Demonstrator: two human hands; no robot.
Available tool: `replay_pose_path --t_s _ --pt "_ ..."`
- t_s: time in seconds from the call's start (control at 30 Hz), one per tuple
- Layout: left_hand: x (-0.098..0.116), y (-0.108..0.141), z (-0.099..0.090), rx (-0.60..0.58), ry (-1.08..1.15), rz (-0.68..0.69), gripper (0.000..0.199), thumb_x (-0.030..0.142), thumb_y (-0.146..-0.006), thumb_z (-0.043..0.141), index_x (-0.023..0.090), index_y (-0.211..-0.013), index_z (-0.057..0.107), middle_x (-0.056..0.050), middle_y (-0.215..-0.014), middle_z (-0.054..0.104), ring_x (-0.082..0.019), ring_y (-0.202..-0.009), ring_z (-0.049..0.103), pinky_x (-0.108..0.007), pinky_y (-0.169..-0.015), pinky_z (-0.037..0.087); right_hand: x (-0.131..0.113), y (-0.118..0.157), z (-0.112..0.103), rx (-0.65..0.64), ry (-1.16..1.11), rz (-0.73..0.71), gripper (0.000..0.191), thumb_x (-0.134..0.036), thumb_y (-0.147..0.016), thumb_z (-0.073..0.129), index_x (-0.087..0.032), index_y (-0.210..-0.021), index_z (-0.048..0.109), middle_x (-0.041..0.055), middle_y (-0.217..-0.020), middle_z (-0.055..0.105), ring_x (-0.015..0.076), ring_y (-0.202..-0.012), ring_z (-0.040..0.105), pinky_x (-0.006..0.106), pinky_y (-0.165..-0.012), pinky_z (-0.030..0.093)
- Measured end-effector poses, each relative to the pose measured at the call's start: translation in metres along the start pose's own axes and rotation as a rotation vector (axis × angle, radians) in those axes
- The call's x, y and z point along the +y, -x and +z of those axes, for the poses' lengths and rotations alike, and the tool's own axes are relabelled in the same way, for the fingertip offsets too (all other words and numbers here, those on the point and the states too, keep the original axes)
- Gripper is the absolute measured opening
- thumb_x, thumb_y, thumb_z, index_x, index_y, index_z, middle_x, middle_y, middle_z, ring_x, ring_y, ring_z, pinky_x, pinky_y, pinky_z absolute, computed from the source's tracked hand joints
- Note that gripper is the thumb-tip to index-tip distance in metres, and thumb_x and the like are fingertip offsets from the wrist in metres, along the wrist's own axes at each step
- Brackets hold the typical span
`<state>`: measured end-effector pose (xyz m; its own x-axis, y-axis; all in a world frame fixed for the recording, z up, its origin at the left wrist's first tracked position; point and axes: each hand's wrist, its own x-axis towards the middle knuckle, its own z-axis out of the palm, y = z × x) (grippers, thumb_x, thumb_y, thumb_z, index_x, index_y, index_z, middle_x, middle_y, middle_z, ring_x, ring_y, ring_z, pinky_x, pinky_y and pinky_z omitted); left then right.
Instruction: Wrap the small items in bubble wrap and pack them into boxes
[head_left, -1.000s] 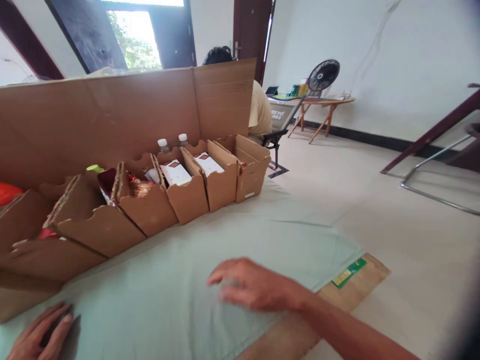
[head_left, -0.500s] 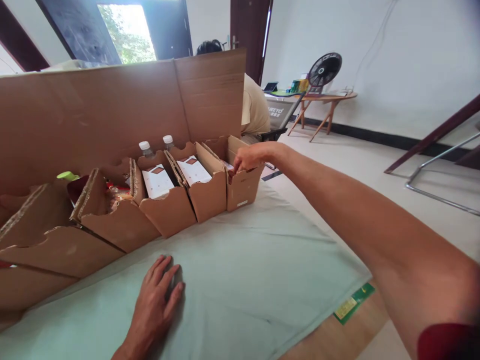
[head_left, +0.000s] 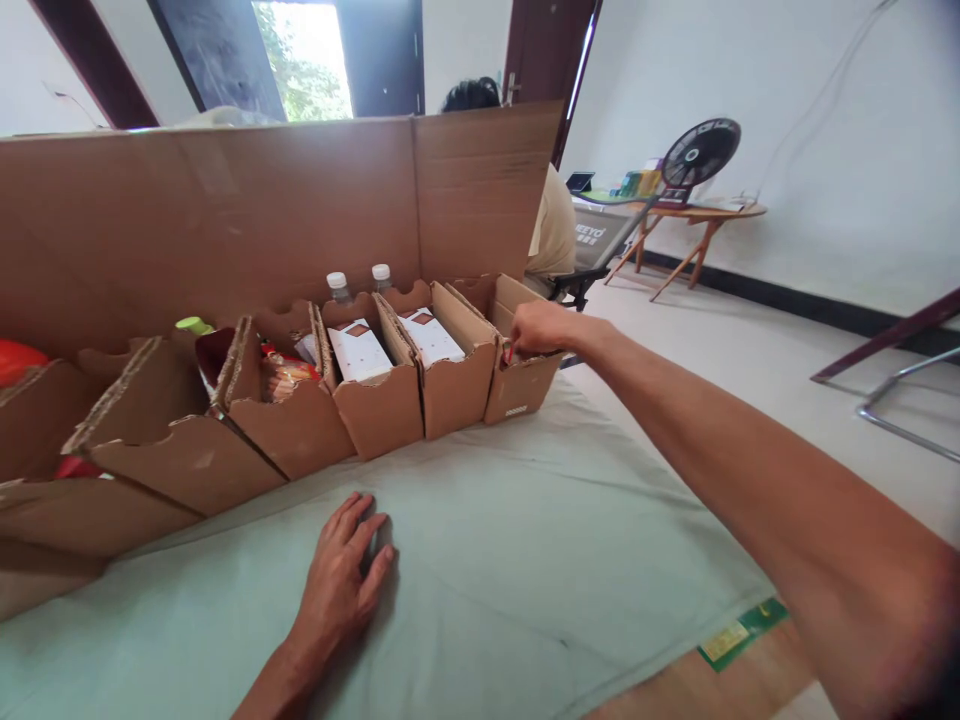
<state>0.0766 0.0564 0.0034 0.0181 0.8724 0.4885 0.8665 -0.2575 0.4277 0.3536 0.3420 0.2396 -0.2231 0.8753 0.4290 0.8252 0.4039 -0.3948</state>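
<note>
My left hand (head_left: 346, 570) rests on the pale green cloth (head_left: 495, 540), fingers apart and holding nothing. At the right end of a row of cardboard bins, my right hand (head_left: 541, 328) is over the last bin (head_left: 521, 388), its fingers curled round a small reddish thing too hidden to name. White boxes (head_left: 360, 350) (head_left: 431, 337) stand in the two bins to the left of it. Further left, one bin holds a clear and red packet (head_left: 285, 378), and another holds a dark red item beside a green cap (head_left: 195, 326).
A tall cardboard panel (head_left: 315, 210) rises behind the bins, with two white-capped bottles (head_left: 337, 285) before it. Behind it sits a person in a beige top (head_left: 553, 225). A fan (head_left: 701, 152) stands on a wooden table (head_left: 720, 212) at the back right.
The view has turned left, so the bins appear further right. My right hand has lifted slightly in the end bin, and a reddish bit now shows at its fingers. My left hand stays on the cloth.
</note>
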Motion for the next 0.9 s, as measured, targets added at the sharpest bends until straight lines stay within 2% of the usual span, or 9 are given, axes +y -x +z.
replay_pose_path --t_s 0.1,0.2,0.3,0.4,0.47,0.57,0.7,0.8,0.9 --pt "0.014 -0.004 -0.016 0.116 0.047 -0.022 0.044 0.033 -0.096 0.06 0.023 -0.139 0.059 -0.018 -0.151 0.053 -0.036 -0.138 0.054 -0.059 -0.108 0.05 -0.03 0.032 -0.053 0.051 0.138 -0.032 0.029 -0.027 -0.09 0.066 -0.005 -0.074 0.078 0.0114 -0.089 0.079 0.0221 -0.095 0.075 0.03 -0.08 0.05" --pt "0.045 -0.01 -0.049 0.243 0.129 -0.013 0.068 0.039 -0.096 0.063 0.026 -0.157 0.035 -0.018 -0.165 0.034 -0.036 -0.15 0.039 -0.059 -0.115 0.043 -0.074 0.096 -0.084 0.19 0.13 -0.227 0.024 -0.026 -0.091 0.06 -0.014 -0.086 0.079 0.0061 -0.083 0.078 0.02 -0.083 0.073 0.032 -0.076 0.05" --pt "0.072 -0.01 -0.081 0.269 0.181 0.076 0.093 0.048 -0.09 0.069 0.024 -0.164 0.018 -0.019 -0.168 0.028 -0.038 -0.153 0.034 -0.059 -0.117 0.04 -0.119 0.168 -0.071 -0.133 -0.326 -0.418 0.016 -0.021 -0.091 0.062 -0.021 -0.083 0.076 0.0014 -0.084 0.078 0.0158 -0.075 0.07 0.027 -0.071 0.052" --pt "0.067 0.002 -0.098 0.078 0.124 0.136 0.079 0.021 -0.089 0.06 0.027 -0.16 0.027 -0.013 -0.141 0.063 -0.028 -0.121 0.065 -0.044 -0.098 0.057 -0.143 0.191 -0.041 -0.626 -0.556 -0.495 0.017 -0.02 -0.09 0.064 -0.022 -0.102 0.077 -0.0013 -0.094 0.08 0.0135 -0.079 0.072 0.023 -0.073 0.053" --pt "0.047 0.016 -0.102 -0.091 0.03 0.114 0.076 0.006 -0.08 0.053 0.031 -0.151 0.042 -0.006 -0.114 0.075 -0.023 -0.096 0.072 -0.036 -0.082 0.061 -0.142 0.166 -0.028 -0.579 -0.468 -0.441 0.023 -0.025 -0.092 0.063 -0.021 -0.11 0.076 0.0002 -0.099 0.08 0.0148 -0.084 0.072 0.024 -0.076 0.053" --pt "0.011 0.04 -0.107 -0.2 -0.138 0.083 0.072 0.012 -0.075 0.064 0.03 -0.143 0.051 -0.01 -0.125 0.071 -0.031 -0.106 0.07 -0.045 -0.087 0.06 -0.124 0.091 -0.021 -0.289 0.036 -0.276 0.025 -0.027 -0.094 0.058 -0.021 -0.107 0.078 0.004 -0.105 0.079 0.0218 -0.096 0.072 0.029 -0.081 0.051" --pt "-0.016 0.062 -0.105 -0.132 -0.209 0.103 0.076 0.033 -0.081 0.074 0.026 -0.151 0.045 -0.015 -0.146 0.06 -0.037 -0.126 0.062 -0.053 -0.102 0.053 -0.109 0.01 -0.004 -0.635 0.524 -0.253 0.023 -0.021 -0.086 0.065 -0.027 -0.101 0.082 0.0032 -0.102 0.08 0.0252 -0.098 0.072 0.03 -0.077 0.05" --pt "-0.02 0.067 -0.095 -0.092 -0.17 0.106 0.056 0.031 -0.088 0.069 0.025 -0.141 0.052 -0.012 -0.131 0.069 -0.031 -0.118 0.066 -0.049 -0.101 0.052 -0.112 -0.01 0.019 -0.753 0.554 -0.262 0.022 -0.017 -0.078 0.074 -0.028 -0.094 0.084 0.0035 -0.094 0.08 0.0253 -0.089 0.074 0.031 -0.072 0.05" --pt "-0.017 0.067 -0.088 -0.079 -0.144 0.1 0.048 0.025 -0.087 0.066 0.024 -0.134 0.056 -0.01 -0.124 0.072 -0.031 -0.115 0.067 -0.05 -0.101 0.05 -0.116 -0.012 0.039 -0.742 0.564 -0.255 0.019 -0.011 -0.076 0.077 -0.025 -0.087 0.084 0.0059 -0.083 0.079 0.0255 -0.079 0.074 0.033 -0.07 0.051"
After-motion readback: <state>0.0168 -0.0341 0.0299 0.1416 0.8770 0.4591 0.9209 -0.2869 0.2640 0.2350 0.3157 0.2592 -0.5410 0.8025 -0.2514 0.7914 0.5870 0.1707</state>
